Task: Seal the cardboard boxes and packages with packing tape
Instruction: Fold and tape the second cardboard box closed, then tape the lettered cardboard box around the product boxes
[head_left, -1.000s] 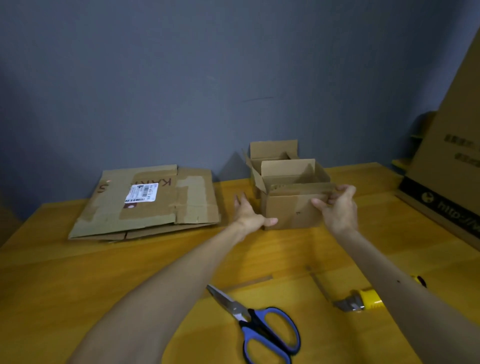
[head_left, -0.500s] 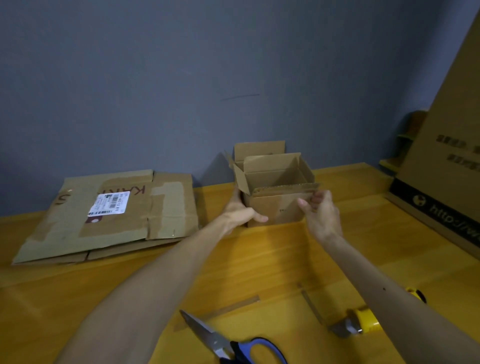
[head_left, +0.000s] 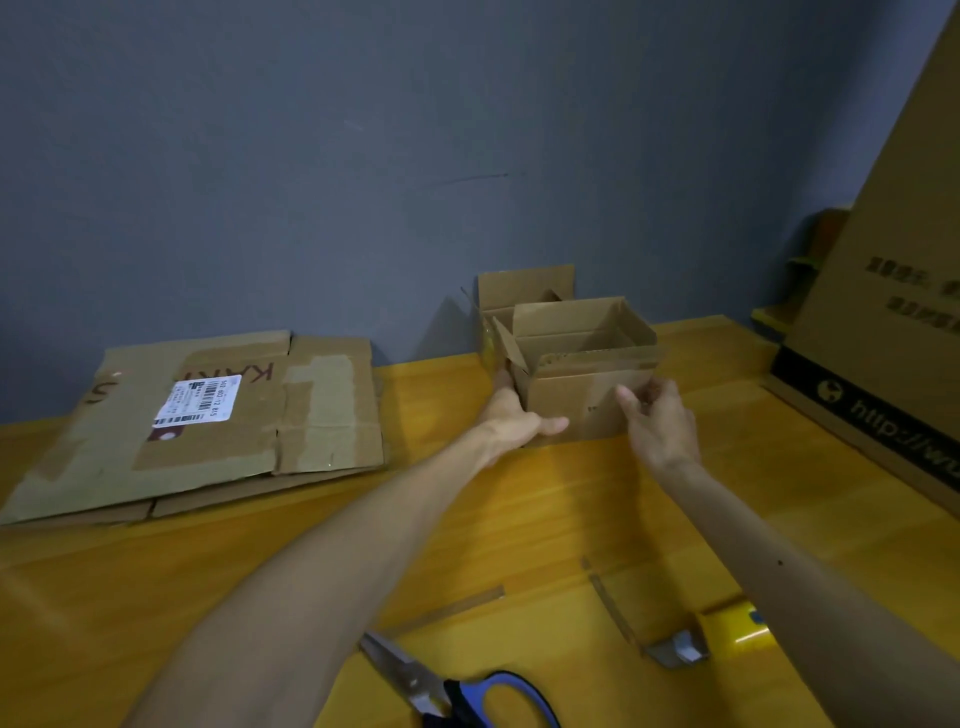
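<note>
A small brown cardboard box (head_left: 576, 400) stands on the yellow wooden table (head_left: 571, 509) near the wall, its top flaps open. My left hand (head_left: 517, 423) grips its left side, thumb lying across the lower front face. My right hand (head_left: 660, 421) holds the right front corner with curled fingers. A second open box (head_left: 524, 283) stands right behind it against the wall. A yellow-handled tool with a metal blade end (head_left: 727, 634), partly hidden by my right forearm, lies near the front right.
A flattened, taped cardboard box with a shipping label (head_left: 311, 415) lies at the left. Blue-handled scissors (head_left: 467, 691) lie at the front edge. A large printed cardboard sheet (head_left: 893, 291) leans at the right. Thin strips (head_left: 452, 610) lie on the table.
My right hand has slid down from the box's top right edge to its front right corner. My left hand has closed in on the left side, thumb on the front.
</note>
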